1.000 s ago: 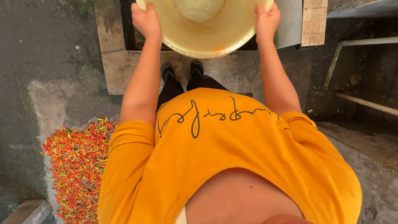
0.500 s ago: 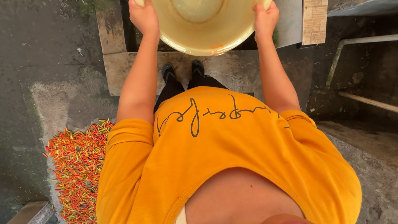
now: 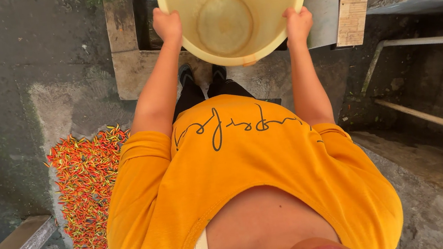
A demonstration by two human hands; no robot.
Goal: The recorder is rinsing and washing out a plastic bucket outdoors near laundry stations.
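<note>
Thing: a big round tub (image 3: 235,4), pale yellow plastic.
Where: top middle of the picture, held out in front of me, above the ground.
Pose: tipped so its open mouth faces me and I can see right in to the round bottom.
Inside: stained brownish on the bottom, with a small orange smear on the low rim. I can't tell if it is wet.
Hold: my left hand (image 3: 167,25) grips the rim on the left, my right hand (image 3: 299,22) on the right.
</note>
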